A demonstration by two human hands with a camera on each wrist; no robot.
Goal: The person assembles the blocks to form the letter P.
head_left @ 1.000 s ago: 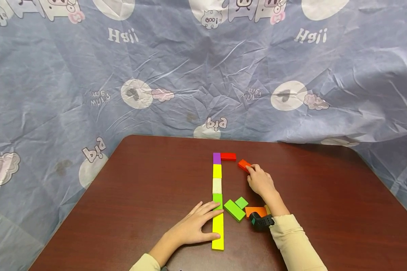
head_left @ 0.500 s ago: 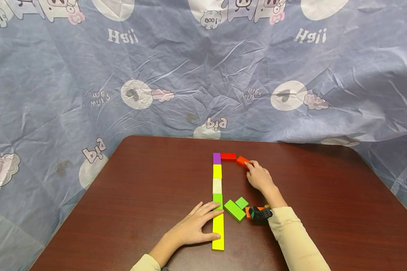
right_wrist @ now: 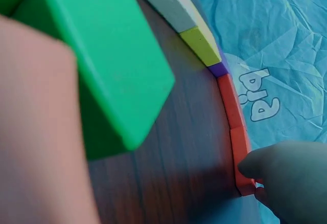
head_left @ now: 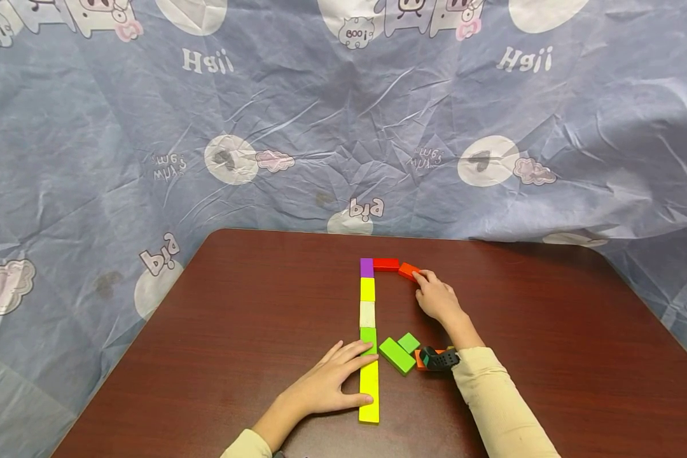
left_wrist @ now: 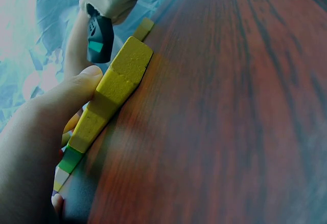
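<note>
In the head view my left hand lies across the near part of a row of wooden blocks, fingers spread. Its fingertips touch the green block and the yellow blocks; the thumb rests on the nearest yellow piece. My right hand reaches forward, index fingertip against the outer red block, thumb apart from it. That block meets the other red block at a slight angle. The latter adjoins the purple block at the row's far end. In the right wrist view a fingertip overlaps the red block's end.
Between the hands lie a loose green block and a smaller green one. An orange block is partly hidden under the right wrist's black strap. A printed cloth hangs behind the dark table.
My right hand has moved slightly forward and left, pushing the outer red block up to the other red block and turning it more in line. My left hand has stayed put.
</note>
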